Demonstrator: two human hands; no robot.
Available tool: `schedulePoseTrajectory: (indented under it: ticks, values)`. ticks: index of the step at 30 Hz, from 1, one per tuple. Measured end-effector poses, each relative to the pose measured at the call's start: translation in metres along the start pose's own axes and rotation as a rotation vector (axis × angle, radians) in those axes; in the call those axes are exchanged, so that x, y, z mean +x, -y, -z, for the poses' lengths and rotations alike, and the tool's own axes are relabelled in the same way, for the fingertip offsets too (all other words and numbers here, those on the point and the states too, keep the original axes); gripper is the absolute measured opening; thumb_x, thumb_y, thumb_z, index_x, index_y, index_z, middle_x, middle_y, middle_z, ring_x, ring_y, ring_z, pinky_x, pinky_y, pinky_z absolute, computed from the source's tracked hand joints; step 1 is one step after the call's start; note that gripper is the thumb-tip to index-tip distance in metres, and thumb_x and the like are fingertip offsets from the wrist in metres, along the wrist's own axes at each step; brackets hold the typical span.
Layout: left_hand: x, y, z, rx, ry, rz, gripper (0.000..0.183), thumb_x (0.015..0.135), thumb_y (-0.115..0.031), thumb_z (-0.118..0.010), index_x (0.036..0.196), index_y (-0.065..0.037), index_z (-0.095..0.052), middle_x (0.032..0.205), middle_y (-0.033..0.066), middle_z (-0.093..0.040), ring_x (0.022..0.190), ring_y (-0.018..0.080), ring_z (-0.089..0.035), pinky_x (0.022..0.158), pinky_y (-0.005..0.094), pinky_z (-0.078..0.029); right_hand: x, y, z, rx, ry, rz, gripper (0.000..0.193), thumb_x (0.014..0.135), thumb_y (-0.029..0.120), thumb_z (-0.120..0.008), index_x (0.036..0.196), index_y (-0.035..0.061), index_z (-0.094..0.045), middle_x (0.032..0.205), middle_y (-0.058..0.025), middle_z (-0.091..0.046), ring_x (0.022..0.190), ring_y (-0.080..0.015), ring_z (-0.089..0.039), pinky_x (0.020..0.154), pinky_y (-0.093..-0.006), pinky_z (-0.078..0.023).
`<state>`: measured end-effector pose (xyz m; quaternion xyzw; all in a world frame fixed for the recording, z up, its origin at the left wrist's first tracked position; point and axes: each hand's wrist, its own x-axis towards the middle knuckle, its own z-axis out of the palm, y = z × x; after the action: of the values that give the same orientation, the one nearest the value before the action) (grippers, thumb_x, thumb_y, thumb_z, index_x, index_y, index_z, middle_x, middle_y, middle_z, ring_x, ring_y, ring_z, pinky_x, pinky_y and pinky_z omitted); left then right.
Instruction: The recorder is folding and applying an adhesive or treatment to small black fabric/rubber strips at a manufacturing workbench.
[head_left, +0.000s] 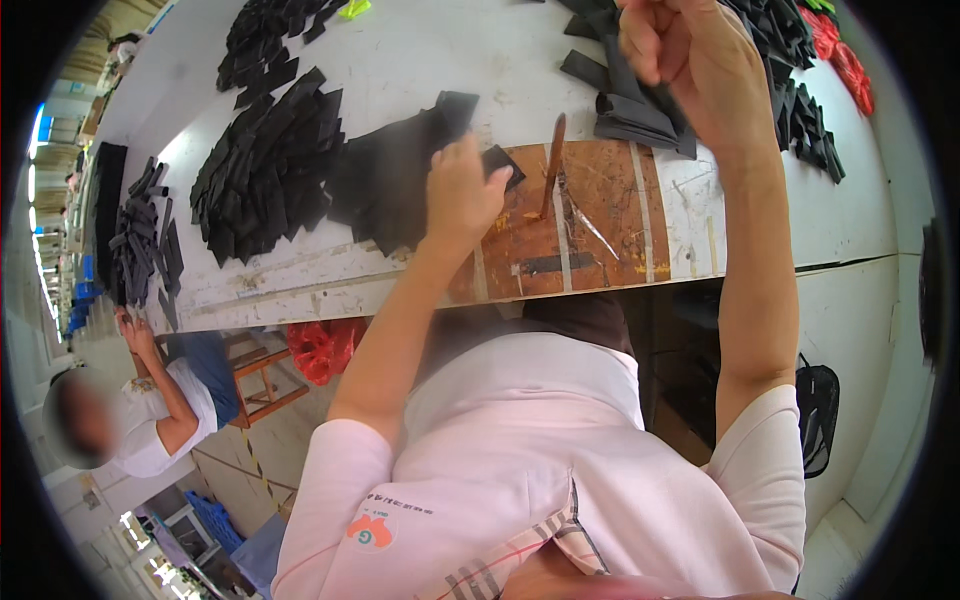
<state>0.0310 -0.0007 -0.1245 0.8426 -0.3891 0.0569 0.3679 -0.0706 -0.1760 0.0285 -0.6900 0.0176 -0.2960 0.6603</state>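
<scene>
My left hand (463,198) is over the table at the right edge of a spread of flat black fabric pieces (385,180). Its thumb and fingers close on a small black fabric piece (507,167), though motion blurs the fingertips. My right hand (697,70) is raised near the top edge, fingers curled; whatever they hold, if anything, is hidden. Below it lies a stack of black fabric strips (635,122). Between my hands, a slim brown curved bar (555,170) and a thin shiny metal piece (597,232) rest on a worn brown board (620,200).
More black piles (265,175) cover the white table (520,60) leftward; others (808,130) lie at right beside red plastic bags (850,75). A co-worker (170,400) sits at the table's left end. A red bag (325,350) and wooden stool (265,385) stand below.
</scene>
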Motion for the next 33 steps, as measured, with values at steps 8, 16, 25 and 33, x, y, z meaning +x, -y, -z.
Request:
schedulePoseTrajectory:
  ticks: [8, 16, 25, 33]
  values:
    - [0.018, 0.004, 0.027, -0.238, -0.057, 0.041, 0.010, 0.068, -0.006, -0.065, 0.076, -0.003, -0.059, 0.065, 0.0037, -0.055, 0.061, 0.0137, -0.051, 0.057, 0.0261, -0.041, -0.115, -0.041, -0.051, -0.357, -0.011, -0.529, 0.030, 0.082, 0.030, -0.055, 0.083, 0.0001, -0.055, 0.058, -0.0024, -0.049, 0.057, -0.0100, -0.047, 0.054, -0.0231, -0.039]
    - [0.021, -0.043, 0.099, -1.048, 0.632, 0.312, 0.010, 0.071, -0.007, -0.066, 0.077, -0.003, -0.059, 0.064, -0.0007, -0.056, 0.053, 0.0021, -0.047, 0.047, 0.0163, -0.037, -0.125, -0.067, -0.103, 0.166, -0.057, -0.442, 0.064, 0.062, 0.038, -0.073, 0.106, -0.0010, -0.048, 0.095, -0.0077, -0.055, 0.083, -0.0141, -0.051, 0.075, -0.0261, -0.043]
    - [0.004, -0.037, 0.106, -0.956, 0.724, 0.384, 0.010, 0.072, -0.009, -0.066, 0.073, -0.001, -0.059, 0.058, -0.0021, -0.053, 0.039, 0.0001, -0.036, 0.034, 0.0153, -0.024, -0.126, -0.068, -0.115, 0.616, -0.047, -0.669, 0.015, 0.074, 0.011, -0.066, 0.085, 0.0032, -0.061, 0.078, -0.0011, -0.061, 0.068, -0.0077, -0.057, 0.062, -0.0208, -0.048]
    - [-0.052, -0.025, 0.096, -1.278, 0.152, 0.570, 0.025, 0.079, -0.016, -0.057, 0.097, 0.000, -0.053, 0.081, 0.0065, -0.058, 0.065, 0.0099, -0.054, 0.054, 0.0204, -0.042, -0.114, -0.059, -0.130, 0.608, -0.420, -0.653, 0.018, 0.081, 0.023, -0.059, 0.082, 0.0052, -0.059, 0.071, 0.0000, -0.058, 0.059, -0.0082, -0.055, 0.050, -0.0193, -0.045]
